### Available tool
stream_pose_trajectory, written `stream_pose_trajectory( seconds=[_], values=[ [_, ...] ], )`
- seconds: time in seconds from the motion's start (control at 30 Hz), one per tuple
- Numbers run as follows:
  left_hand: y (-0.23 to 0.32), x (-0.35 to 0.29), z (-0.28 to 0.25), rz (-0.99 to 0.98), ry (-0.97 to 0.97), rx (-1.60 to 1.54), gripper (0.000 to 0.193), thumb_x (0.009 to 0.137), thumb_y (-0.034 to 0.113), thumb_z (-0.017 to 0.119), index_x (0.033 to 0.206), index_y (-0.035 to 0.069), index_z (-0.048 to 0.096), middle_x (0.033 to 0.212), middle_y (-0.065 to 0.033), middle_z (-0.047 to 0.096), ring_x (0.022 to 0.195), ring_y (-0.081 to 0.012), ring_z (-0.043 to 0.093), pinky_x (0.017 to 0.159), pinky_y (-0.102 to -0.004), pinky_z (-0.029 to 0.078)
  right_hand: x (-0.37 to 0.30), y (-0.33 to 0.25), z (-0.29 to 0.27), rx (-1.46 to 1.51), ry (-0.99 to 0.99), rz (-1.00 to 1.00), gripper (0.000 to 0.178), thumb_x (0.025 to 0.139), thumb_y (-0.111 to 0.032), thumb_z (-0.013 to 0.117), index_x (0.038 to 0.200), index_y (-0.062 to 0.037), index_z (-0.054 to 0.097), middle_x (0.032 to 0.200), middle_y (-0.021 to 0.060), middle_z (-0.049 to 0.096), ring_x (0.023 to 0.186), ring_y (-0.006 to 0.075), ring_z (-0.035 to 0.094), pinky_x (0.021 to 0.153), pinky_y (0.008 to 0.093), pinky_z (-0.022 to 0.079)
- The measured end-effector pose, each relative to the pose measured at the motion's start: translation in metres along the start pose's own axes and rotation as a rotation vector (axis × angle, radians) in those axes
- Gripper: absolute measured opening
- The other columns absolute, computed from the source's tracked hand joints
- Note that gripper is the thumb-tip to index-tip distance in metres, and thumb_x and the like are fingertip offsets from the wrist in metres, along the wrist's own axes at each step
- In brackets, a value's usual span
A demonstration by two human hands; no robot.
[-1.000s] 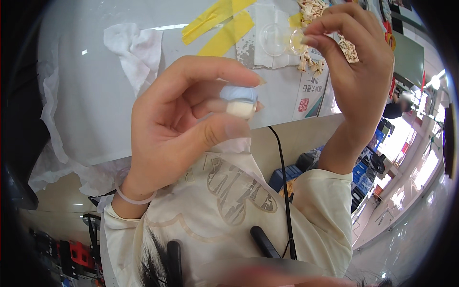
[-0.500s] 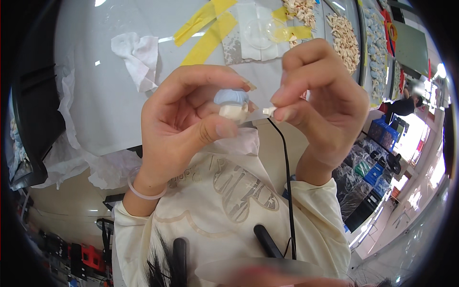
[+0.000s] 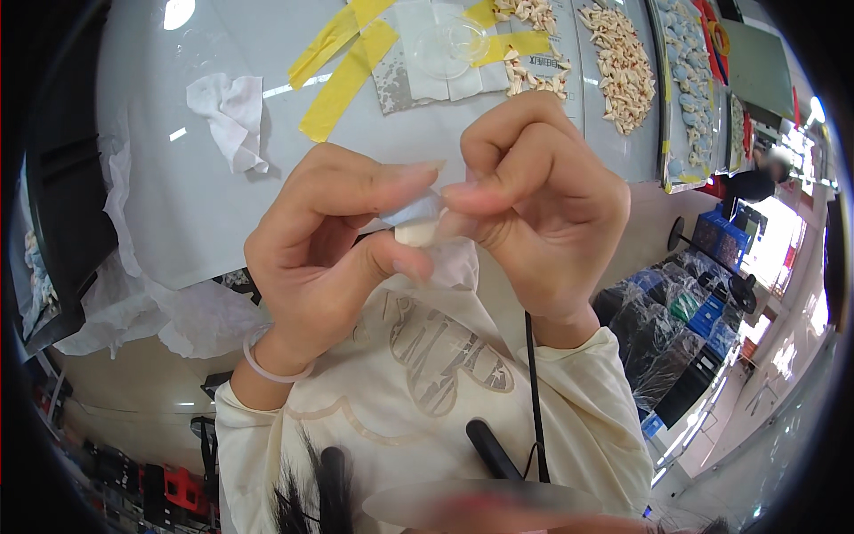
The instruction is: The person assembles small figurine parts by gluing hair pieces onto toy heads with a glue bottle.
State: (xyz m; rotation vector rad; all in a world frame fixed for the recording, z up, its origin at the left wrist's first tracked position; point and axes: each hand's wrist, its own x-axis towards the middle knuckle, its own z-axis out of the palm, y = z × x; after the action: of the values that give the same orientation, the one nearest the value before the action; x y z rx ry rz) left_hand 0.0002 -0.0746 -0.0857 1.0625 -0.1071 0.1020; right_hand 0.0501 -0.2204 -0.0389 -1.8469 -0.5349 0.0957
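In front of my chest, my left hand (image 3: 307, 236) holds a small rounded figurine part (image 3: 416, 234), light blue on top and cream below. Its thumb and fingers grip the part from the left. My right hand (image 3: 556, 200) is closed in a pinch, its fingertips touching the right side of the same part. The tiny white piece that was in that pinch is now almost wholly covered by the fingers. Whether it sits in the figurine part or only against it, I cannot tell.
A crumpled white cloth (image 3: 233, 120) lies on the grey table (image 3: 178, 209). Beyond the hands are yellow tape strips (image 3: 342, 84), a clear round dish (image 3: 445, 49) and heaps of small cream pieces (image 3: 618, 67). A tray of blue-and-white parts (image 3: 689, 89) stands far right; a black bin (image 3: 67, 205) is left.
My right hand has moved left, bringing the tiny white piece from a gap away up to the figurine part. My left hand has shifted slightly left and down. The view has shifted a little.
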Motion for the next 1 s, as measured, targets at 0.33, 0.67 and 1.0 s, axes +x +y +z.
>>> stream_pose_trajectory(
  seconds=[0.33, 0.67, 1.0],
  values=[
    [0.0, -0.001, 0.005, -0.142, 0.001, -0.146, 0.042, 0.069, 0.012, 0.069, 0.102, -0.004, 0.05, 0.092, -0.008, 0.052, 0.08, -0.0113, 0.05, 0.069, -0.0216, 0.041, -0.005, 0.014, -0.002, 0.264, -0.035, 0.077, 0.021, 0.061, -0.004, 0.071, 0.075, -0.0003, 0.056, 0.079, 0.0078, 0.047, 0.074, 0.0136, 0.043, 0.065, 0.0223, 0.034],
    [0.005, 0.0, 0.018, -0.422, 0.101, -0.299, 0.06, 0.073, 0.024, 0.067, 0.117, -0.002, 0.036, 0.103, -0.0117, 0.053, 0.089, -0.0146, 0.052, 0.077, -0.0248, 0.042, -0.01, 0.008, -0.005, -0.1, 0.015, -0.136, 0.045, 0.057, -0.025, 0.075, 0.09, 0.0004, 0.06, 0.085, 0.009, 0.05, 0.08, 0.0172, 0.049, 0.068, 0.0287, 0.04],
    [0.033, 0.004, 0.023, -0.307, -0.015, 0.264, 0.045, 0.076, 0.007, 0.053, 0.116, -0.002, 0.037, 0.108, -0.0159, 0.051, 0.099, -0.0209, 0.049, 0.084, -0.0309, 0.037, -0.018, 0.039, -0.142, 0.087, 0.49, 0.121, 0.035, 0.077, -0.005, 0.055, 0.11, 0.0049, 0.049, 0.097, 0.0134, 0.057, 0.081, 0.017, 0.056, 0.072, 0.0245, 0.045]
  ],
)
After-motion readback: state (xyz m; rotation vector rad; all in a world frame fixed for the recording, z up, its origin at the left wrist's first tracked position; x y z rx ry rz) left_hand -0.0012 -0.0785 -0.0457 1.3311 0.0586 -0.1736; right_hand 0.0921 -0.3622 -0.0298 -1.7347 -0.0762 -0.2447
